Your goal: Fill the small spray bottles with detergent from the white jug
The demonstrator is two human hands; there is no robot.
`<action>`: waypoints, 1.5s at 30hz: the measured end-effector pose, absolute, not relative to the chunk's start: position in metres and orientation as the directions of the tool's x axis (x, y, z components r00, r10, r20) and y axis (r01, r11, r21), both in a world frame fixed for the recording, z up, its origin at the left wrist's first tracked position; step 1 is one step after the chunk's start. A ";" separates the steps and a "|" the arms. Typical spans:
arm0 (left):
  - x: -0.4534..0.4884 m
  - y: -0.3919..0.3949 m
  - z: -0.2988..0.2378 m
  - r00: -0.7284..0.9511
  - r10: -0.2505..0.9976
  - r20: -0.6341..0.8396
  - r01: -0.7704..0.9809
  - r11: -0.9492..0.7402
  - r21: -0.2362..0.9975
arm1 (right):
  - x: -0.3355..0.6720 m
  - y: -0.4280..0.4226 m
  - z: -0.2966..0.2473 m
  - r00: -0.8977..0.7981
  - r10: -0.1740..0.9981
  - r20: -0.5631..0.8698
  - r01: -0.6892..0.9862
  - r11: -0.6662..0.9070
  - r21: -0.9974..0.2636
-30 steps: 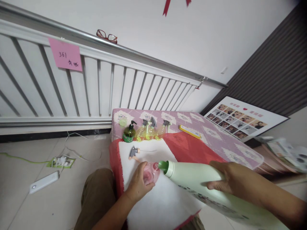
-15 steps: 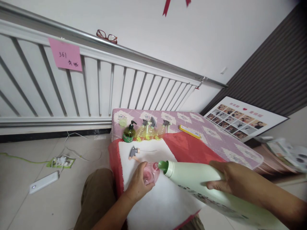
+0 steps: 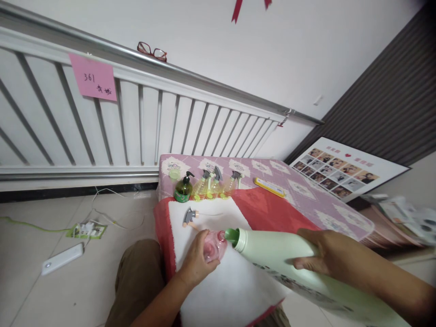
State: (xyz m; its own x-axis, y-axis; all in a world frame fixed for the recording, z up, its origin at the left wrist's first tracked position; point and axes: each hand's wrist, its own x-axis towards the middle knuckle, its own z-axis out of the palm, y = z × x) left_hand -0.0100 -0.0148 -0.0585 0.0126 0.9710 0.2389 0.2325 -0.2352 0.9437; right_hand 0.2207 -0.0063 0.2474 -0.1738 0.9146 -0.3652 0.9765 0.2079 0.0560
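Observation:
My left hand (image 3: 197, 261) is wrapped round a small clear pink bottle (image 3: 215, 245), its open neck turned to the right. My right hand (image 3: 315, 252) grips a large pale green jug (image 3: 279, 250), tipped nearly level. The jug's green spout (image 3: 232, 235) meets the pink bottle's mouth; whether liquid flows there is too small to tell. On the white cloth (image 3: 235, 290) lies a loose grey spray head (image 3: 190, 217) with a thin tube. Behind it stand a green pump bottle (image 3: 184, 190) and several clear spray bottles (image 3: 230, 185) with yellowish liquid.
A yellow-edged flat case (image 3: 270, 187) and a pale green cap (image 3: 175, 173) lie on the purple patterned tablecloth (image 3: 299, 181). A white radiator (image 3: 184, 122) runs behind. On the floor at left are a power strip (image 3: 86, 229) and a white device (image 3: 62, 259).

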 end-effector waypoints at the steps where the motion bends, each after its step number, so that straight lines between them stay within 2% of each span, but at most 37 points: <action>1: -0.010 -0.015 -0.059 0.012 0.971 0.240 0.234 -0.236 0.943 | 0.221 -0.006 0.247 -0.173 0.916 -0.363 0.977 0.206 0.054; 45: -0.011 -0.014 -0.059 0.013 0.972 0.234 0.235 -0.231 0.944 | 0.222 -0.006 0.247 -0.178 0.909 -0.376 0.977 0.208 0.041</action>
